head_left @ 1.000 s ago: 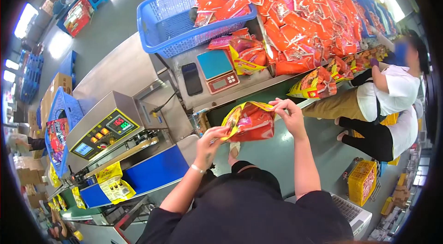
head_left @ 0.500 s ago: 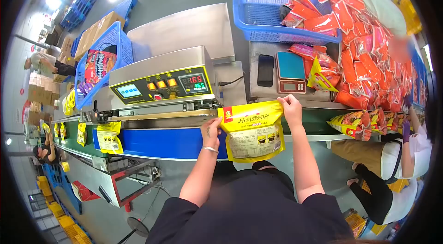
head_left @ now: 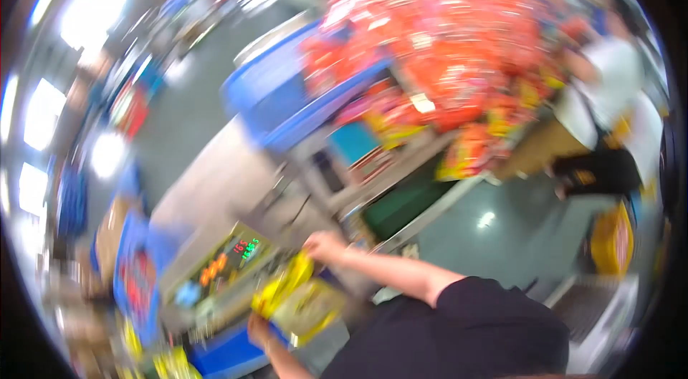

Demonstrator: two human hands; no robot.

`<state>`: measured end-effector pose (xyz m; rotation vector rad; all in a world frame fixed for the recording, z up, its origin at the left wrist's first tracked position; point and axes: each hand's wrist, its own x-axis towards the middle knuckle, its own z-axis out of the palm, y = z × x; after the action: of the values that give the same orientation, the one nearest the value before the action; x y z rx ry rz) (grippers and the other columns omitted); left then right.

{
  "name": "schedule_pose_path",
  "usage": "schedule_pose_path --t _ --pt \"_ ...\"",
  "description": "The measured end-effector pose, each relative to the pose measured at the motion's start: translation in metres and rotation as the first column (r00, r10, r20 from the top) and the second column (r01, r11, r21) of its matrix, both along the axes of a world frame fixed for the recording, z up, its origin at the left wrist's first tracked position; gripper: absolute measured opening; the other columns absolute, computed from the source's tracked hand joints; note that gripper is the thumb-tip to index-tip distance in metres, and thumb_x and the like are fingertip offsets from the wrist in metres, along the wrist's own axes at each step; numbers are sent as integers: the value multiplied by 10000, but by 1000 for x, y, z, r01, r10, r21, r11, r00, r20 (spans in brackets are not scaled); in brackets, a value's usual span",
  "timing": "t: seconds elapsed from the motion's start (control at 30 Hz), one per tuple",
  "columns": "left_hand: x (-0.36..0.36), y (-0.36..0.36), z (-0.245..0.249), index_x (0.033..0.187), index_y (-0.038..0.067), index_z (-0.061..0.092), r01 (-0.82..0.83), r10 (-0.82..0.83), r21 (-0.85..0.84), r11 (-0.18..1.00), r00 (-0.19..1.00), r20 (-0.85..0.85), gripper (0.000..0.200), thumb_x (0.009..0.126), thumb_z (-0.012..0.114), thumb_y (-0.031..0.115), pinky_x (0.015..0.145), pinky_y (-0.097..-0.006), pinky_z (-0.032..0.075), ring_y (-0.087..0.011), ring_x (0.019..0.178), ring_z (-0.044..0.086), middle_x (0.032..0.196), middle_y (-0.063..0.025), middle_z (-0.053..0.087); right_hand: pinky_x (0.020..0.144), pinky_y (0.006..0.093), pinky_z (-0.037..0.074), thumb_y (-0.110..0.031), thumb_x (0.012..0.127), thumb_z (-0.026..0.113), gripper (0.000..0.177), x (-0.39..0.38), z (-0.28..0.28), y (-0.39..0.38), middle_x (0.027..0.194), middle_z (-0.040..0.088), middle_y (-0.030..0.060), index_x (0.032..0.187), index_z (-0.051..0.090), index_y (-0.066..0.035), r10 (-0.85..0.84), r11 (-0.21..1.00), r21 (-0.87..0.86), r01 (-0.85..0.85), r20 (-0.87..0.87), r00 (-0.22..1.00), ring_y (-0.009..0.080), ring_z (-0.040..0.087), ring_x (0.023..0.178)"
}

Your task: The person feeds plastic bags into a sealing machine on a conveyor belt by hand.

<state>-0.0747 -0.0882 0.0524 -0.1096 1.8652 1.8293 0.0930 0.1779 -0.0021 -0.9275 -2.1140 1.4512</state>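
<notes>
Yellow bag (head_left: 309,309) up in both hands, beside machine panel (head_left: 228,261) and over or near blue belt (head_left: 229,354), contact unclear; other yellow bags (head_left: 173,365) at lower left look further along; filled bags (head_left: 469,153) by green belt (head_left: 405,203) and heap of red packets (head_left: 459,42) seem left to handle; right hand (head_left: 327,246) grasps bag's upper corner, forearm reaching across from shoulder; left hand (head_left: 259,329) grasps opposite corner, lower, forearm rising from bottom edge; blur hides exact finger placement.

The single view looks forward and down from the head, above the hands (head_left: 290,286)
</notes>
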Motion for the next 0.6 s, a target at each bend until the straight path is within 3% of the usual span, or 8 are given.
schedule_pose_path --t 0.03,0.07,0.1,0.13,0.27,0.33,0.47,0.6 --pt "-27 -63 -51 949 -20 626 122 -123 53 991 992 18 200 792 588 97 726 -367 505 -271 876 625 1005 -167 650 802 333 496 -168 755 685 235 16 25 9 919 680 112 966 683 -63 64 953 -285 -99 -129 990 226 641 901" --pt "-53 -74 -79 1015 -7 548 -148 186 113 983 770 -610 176 886 543 113 772 -319 508 -215 910 612 1014 -140 610 813 334 495 -103 795 636 216 36 45 21 936 674 118 1002 663 -48 25 953 -290 -88 -212 977 225 640 901" --pt "-4 -31 -13 1015 -7 548 -130 190 142 981 775 -602 176 886 543 113 772 -319 508 -215 910 612 1014 -140 610 817 335 494 -76 807 613 207 62 67 38 955 670 119 1006 660 -48 -56 986 -165 25 -186 981 223 638 904" --pt "41 5 29 946 -69 567 -305 81 -72 950 461 -884 334 849 665 235 715 -392 517 -283 780 609 892 -184 640 821 336 494 -50 818 590 203 99 93 60 974 665 120 1009 658 -49 -110 994 -33 105 -172 979 221 636 907" --pt "156 143 54 1018 11 553 259 -235 -8 966 861 -451 144 903 541 97 790 -316 505 -212 922 606 958 -122 613 836 372 468 54 718 486 320 292 140 162 934 649 130 974 651 -45 -649 653 308 692 -243 721 296 607 903" --pt "224 214 48 1094 -5 543 637 -528 126 761 720 -450 210 909 550 92 840 -308 494 -212 984 600 1081 -135 609 996 431 366 9 708 554 293 378 163 180 1129 610 92 920 697 -134 -842 363 807 466 69 535 310 487 1161" --pt "334 319 41 1134 71 561 867 -728 -183 463 254 -637 386 769 671 14 787 -293 488 -210 917 626 1059 -87 647 1101 555 164 -101 672 677 208 422 137 181 1278 543 14 827 717 -234 -574 668 725 169 357 737 291 334 1325" --pt "334 336 -3 917 41 634 833 -797 -289 472 264 -543 232 707 665 -52 730 -296 507 -217 801 646 824 -86 660 1088 528 229 -112 707 692 125 393 151 165 1110 649 -30 818 689 -170 -311 755 646 113 201 929 240 485 1215"
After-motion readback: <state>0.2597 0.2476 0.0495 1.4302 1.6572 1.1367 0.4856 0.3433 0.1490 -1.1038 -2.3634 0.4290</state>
